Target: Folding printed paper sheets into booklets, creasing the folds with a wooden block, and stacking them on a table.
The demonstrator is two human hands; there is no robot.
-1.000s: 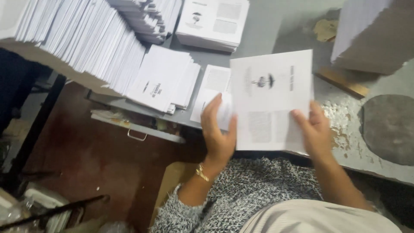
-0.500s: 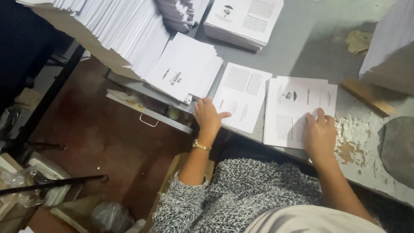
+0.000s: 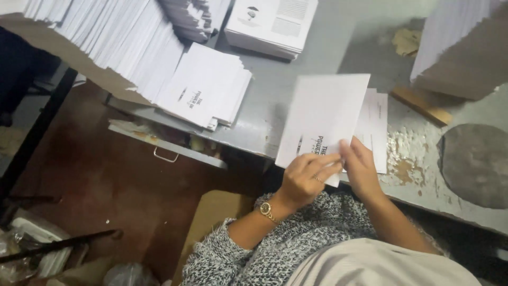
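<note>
Left hand (image 3: 304,180), right hand (image 3: 361,168), one folded sheet (image 3: 323,121)

Looks steeply down from head height, tilted, over the near edge of the grey table (image 3: 312,58). Sits close above both hands: left hand (image 3: 304,180) and right hand (image 3: 362,169) low and centre, just off the table's near edge. Takes in the paper stacks (image 3: 121,42) at the table's far-left side and dark floor (image 3: 95,185) beside the table. Single view only; nothing shared with another.
</note>
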